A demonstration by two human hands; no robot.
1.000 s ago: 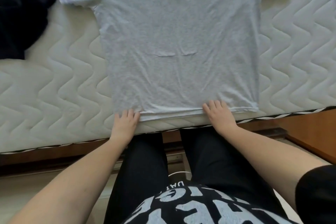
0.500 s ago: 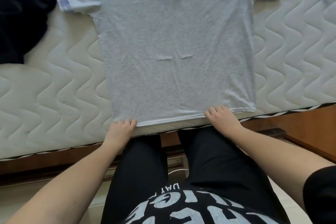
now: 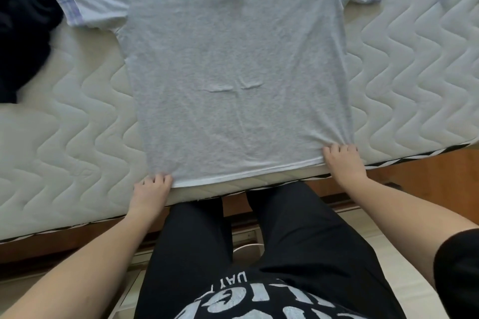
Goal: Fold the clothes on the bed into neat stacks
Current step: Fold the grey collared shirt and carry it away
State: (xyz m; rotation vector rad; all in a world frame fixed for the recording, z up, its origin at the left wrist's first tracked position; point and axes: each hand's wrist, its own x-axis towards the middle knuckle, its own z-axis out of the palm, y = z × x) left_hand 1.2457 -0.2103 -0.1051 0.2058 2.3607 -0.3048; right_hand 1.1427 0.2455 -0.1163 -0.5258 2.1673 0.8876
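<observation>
A light grey T-shirt with pale blue sleeves lies spread flat on the white quilted mattress, its hem toward me. My left hand grips the hem's left corner, fingers curled into the cloth. At the hem's right corner my right hand pinches the fabric, and creases fan out from that grip. The shirt's collar is out of view past the top edge.
A dark navy garment lies heaped at the mattress's far left. The mattress edge runs just in front of my legs, with the wooden bed frame below it at right.
Both hands have slid outward along the hem from its middle to its two corners, and the fingers have curled onto the cloth. The shirt has shifted slightly.
</observation>
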